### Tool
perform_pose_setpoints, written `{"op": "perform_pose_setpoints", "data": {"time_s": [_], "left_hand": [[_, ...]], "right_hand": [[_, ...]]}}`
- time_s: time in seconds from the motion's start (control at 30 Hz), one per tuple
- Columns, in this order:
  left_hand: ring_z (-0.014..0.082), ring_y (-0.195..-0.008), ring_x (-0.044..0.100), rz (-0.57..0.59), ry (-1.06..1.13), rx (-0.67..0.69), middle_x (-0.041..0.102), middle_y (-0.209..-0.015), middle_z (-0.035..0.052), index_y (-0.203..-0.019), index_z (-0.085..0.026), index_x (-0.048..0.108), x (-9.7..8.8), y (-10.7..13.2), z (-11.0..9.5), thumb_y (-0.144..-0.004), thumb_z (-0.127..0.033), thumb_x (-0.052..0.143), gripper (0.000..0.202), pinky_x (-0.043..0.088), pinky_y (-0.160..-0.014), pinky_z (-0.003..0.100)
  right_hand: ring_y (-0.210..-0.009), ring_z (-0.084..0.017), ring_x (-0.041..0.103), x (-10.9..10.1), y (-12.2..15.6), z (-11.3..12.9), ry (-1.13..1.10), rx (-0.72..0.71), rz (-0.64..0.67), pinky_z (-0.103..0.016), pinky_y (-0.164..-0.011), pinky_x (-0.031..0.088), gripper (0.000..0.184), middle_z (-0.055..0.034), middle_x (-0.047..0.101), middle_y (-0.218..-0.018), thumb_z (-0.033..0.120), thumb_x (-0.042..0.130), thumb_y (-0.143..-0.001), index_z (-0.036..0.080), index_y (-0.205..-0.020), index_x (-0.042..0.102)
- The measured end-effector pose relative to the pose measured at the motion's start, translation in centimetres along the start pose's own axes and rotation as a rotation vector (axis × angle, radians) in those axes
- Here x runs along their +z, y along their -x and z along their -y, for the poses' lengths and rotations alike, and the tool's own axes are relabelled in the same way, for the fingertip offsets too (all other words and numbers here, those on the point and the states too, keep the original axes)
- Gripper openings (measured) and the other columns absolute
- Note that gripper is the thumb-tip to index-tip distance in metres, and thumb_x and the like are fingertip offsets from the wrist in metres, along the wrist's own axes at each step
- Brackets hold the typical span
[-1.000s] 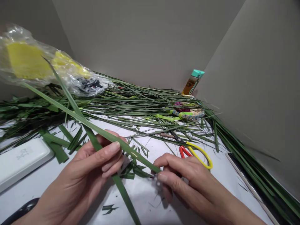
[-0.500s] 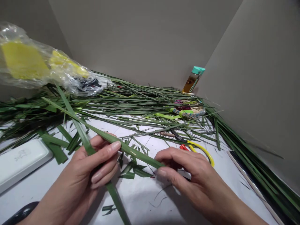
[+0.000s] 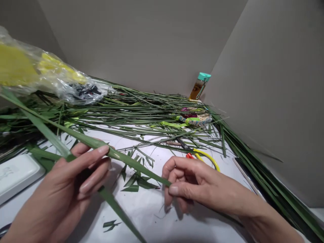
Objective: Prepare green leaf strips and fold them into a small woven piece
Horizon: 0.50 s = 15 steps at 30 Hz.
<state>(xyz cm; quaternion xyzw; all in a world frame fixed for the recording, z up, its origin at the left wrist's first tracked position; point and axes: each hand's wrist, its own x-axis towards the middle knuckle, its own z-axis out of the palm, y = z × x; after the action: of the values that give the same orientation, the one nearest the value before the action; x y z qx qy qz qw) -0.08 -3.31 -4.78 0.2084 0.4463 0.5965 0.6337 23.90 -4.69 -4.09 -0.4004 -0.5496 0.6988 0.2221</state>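
Note:
A long green leaf strip [image 3: 131, 164] runs from the upper left down to the right, held across both hands. My left hand [image 3: 81, 175] pinches it between thumb and fingers; a second leaf strip [image 3: 118, 212] passes through the same hand, crossing the first and hanging toward the front edge. Thumb and forefinger of my right hand [image 3: 189, 184] close on the strip's right part. Small cut leaf scraps [image 3: 138, 179] lie on the white tabletop [image 3: 152, 226] behind and between the hands.
Heaps of long leaves [image 3: 141, 108] cover the back. Yellow-handled scissors [image 3: 206, 158] lie behind my right hand. A bottle [image 3: 198, 87] with a teal lid stands by the wall. At left are a plastic bag [image 3: 58, 74] and a white case [image 3: 20, 175]; a dark flat object [image 3: 244, 172] lies right.
Both hands have shifted left in the picture with the strips, as has the whole scene. My left hand sits farther from the right one, and more of the strip shows between them.

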Motion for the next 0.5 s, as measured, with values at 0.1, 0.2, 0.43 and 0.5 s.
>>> {"op": "perform_pose_setpoints", "data": {"time_s": [0.1,0.2,0.43,0.5], "left_hand": [[0.0023,-0.035,0.032,-0.014,0.055,0.060,0.041,-0.053,-0.0094,-0.062,-0.022,0.047,-0.1,-0.2,-0.7,-0.077,-0.007,0.071,0.032,0.037,-0.030,0.010],[0.0019,-0.036,0.033,-0.016,0.069,0.070,0.040,-0.056,-0.0087,-0.064,-0.022,0.048,-0.3,-0.2,-1.1,-0.080,-0.006,0.068,0.030,0.039,-0.031,0.009],[-0.0006,-0.035,0.030,-0.088,0.115,0.062,0.039,-0.057,-0.0112,-0.067,-0.020,0.049,0.3,0.0,-1.2,-0.057,-0.009,0.087,0.041,0.032,-0.028,0.009],[-0.0011,-0.035,0.028,-0.082,0.065,0.089,0.040,-0.057,-0.0118,-0.069,-0.021,0.048,0.4,0.1,-1.1,-0.054,-0.013,0.091,0.046,0.029,-0.029,0.009]], "right_hand": [[-0.054,-0.006,0.055,-0.4,0.0,0.1,0.028,0.000,-0.024,-0.015,-0.048,0.040,0.025,-0.0050,0.071,-0.082,0.038,0.065,-0.090,0.017,-0.090,0.052],[-0.054,-0.007,0.056,-0.6,-0.1,-0.1,0.078,-0.004,-0.059,-0.016,-0.046,0.042,0.027,-0.0054,0.070,-0.083,0.042,0.063,-0.092,0.016,-0.094,0.054],[-0.054,-0.006,0.060,-0.5,-0.4,-1.3,0.170,-0.015,-0.076,-0.015,-0.046,0.040,0.031,-0.0042,0.072,-0.083,0.045,0.049,-0.100,0.017,-0.091,0.055],[-0.055,-0.007,0.059,-0.4,-0.5,-1.4,0.207,-0.018,-0.096,-0.017,-0.048,0.042,0.031,-0.0029,0.072,-0.082,0.046,0.047,-0.100,0.018,-0.090,0.054]]}}
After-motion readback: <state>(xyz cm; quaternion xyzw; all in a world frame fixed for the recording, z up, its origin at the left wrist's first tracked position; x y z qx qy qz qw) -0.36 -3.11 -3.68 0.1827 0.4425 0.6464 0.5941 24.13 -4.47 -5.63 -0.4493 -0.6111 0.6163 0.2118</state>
